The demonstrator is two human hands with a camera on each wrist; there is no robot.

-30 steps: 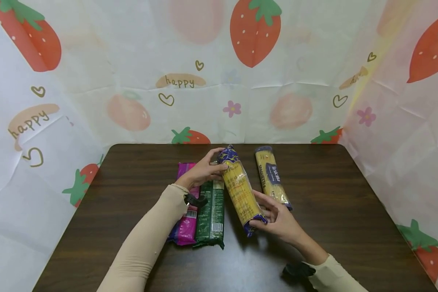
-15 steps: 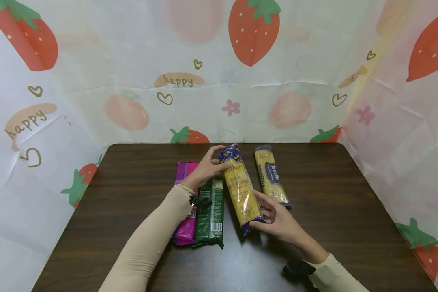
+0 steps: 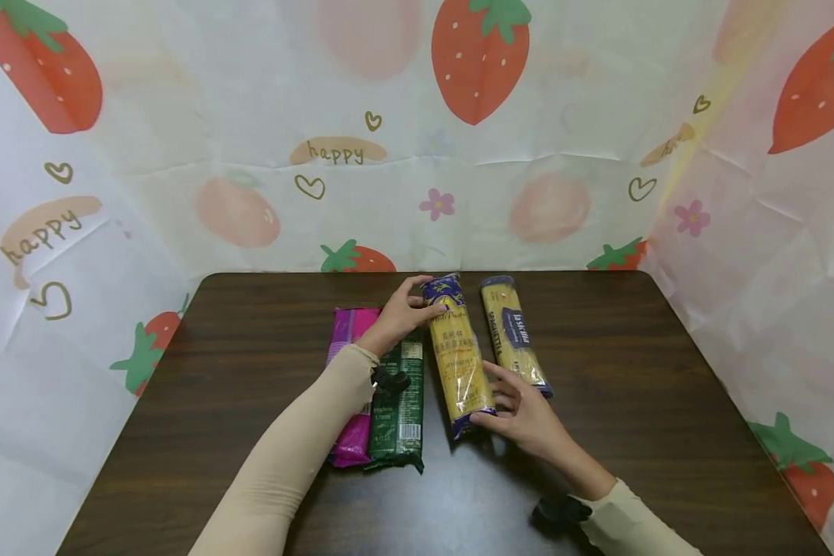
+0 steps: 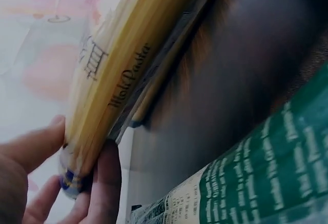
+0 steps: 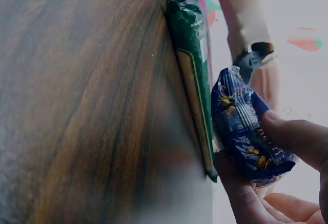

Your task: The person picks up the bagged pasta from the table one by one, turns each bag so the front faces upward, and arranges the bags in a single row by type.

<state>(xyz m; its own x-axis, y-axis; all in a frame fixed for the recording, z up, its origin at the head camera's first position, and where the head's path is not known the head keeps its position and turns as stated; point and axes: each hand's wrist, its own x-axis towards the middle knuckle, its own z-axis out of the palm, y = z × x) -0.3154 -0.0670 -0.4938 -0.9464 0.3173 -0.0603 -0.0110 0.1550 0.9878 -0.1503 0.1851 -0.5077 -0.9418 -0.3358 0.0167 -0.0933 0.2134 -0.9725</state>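
Note:
A clear and blue packet of yellow spaghetti (image 3: 456, 363) slants between my two hands, above the table. My left hand (image 3: 401, 316) grips its far end, thumb on top; in the left wrist view the fingers (image 4: 105, 183) wrap that end. With my right hand (image 3: 531, 413) I hold the near end. The right wrist view shows its crimped blue end (image 5: 241, 126) between thumb and fingers. Left of it lie a green spaghetti packet (image 3: 398, 417) and a pink packet (image 3: 353, 444), side by side and partly hidden by my left hand and wrist.
Another spaghetti packet (image 3: 516, 336) with a blue label lies to the right, slightly tilted. The dark wooden table (image 3: 632, 401) reaches back to a strawberry-print sheet (image 3: 389, 77) hanging behind and along both sides.
The held spaghetti packet has turned a little straighter, its far end moving right and its near end slightly left. My left hand has shifted right with it. The other packets stay put.

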